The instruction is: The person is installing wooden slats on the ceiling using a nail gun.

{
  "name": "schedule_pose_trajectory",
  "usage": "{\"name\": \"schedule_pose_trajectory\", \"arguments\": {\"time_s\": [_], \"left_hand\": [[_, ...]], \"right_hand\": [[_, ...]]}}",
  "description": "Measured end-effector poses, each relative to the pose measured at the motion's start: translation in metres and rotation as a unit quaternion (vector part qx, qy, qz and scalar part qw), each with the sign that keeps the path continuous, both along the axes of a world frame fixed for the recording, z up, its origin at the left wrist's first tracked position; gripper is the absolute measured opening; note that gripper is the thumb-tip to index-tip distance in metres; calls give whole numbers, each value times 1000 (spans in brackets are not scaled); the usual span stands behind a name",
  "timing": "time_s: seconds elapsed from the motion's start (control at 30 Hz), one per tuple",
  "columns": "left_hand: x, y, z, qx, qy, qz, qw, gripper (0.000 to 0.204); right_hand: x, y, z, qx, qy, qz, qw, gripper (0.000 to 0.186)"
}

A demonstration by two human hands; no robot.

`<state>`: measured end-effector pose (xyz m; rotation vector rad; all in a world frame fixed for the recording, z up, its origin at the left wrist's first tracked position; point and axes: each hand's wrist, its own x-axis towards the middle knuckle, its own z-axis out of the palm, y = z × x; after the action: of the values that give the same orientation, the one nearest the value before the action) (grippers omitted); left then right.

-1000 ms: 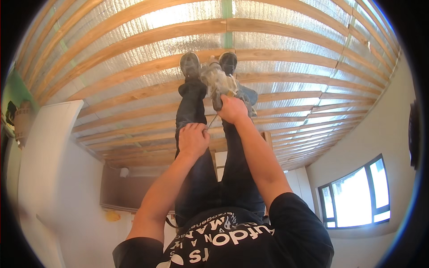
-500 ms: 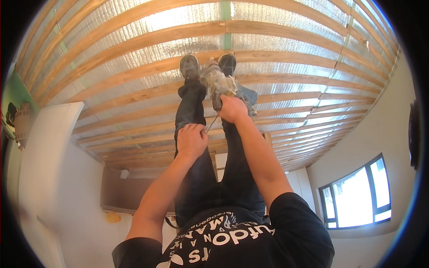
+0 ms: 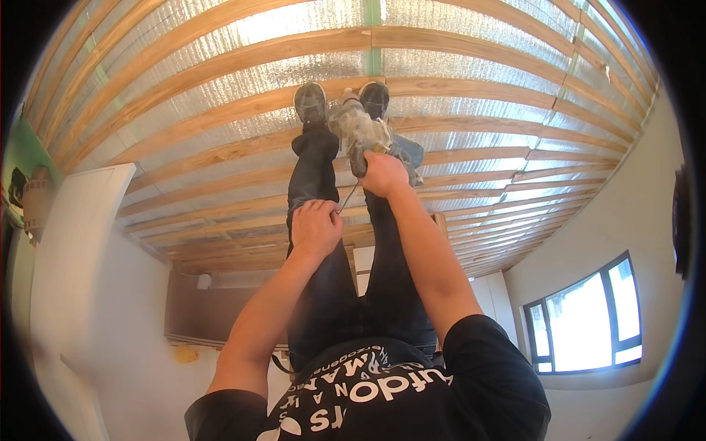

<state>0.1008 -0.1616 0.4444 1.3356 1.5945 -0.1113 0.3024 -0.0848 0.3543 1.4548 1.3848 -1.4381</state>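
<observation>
now | plastic-wrapped tool (image 3: 364,131) | right hand (image 3: 385,175) curled round its handle (image 3: 358,163) | left hand (image 3: 318,228) pinching cord (image 3: 350,196)

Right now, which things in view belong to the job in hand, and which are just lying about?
In the job:
plastic-wrapped tool, held in the right hand
thin cord, running to the left hand
wooden battens and silver foil underfoot, probably

Apparently just lying about, untouched:
white panel, far left
yellow item, lower left, too small to identify
</observation>
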Motion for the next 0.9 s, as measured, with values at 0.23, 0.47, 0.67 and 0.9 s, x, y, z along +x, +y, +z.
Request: {"name": "schedule_pose_trajectory", "arguments": {"time_s": [0.23, 0.47, 0.67, 0.9], "left_hand": [[1, -1, -1, 11, 0, 3, 1000, 8], [3, 2, 1, 1, 9, 1, 1000, 9], [2, 2, 1, -8, 4, -5, 1000, 9], [2, 5, 2, -1, 9, -4, 1000, 8]], "right_hand": [[1, 4, 1, -6, 0, 2, 1000, 37], [3, 1, -4, 7, -3, -17, 1000, 39], [4, 0, -6, -10, -2, -1, 1000, 38], [7, 1, -6, 0, -1, -14, 1000, 37]]}}
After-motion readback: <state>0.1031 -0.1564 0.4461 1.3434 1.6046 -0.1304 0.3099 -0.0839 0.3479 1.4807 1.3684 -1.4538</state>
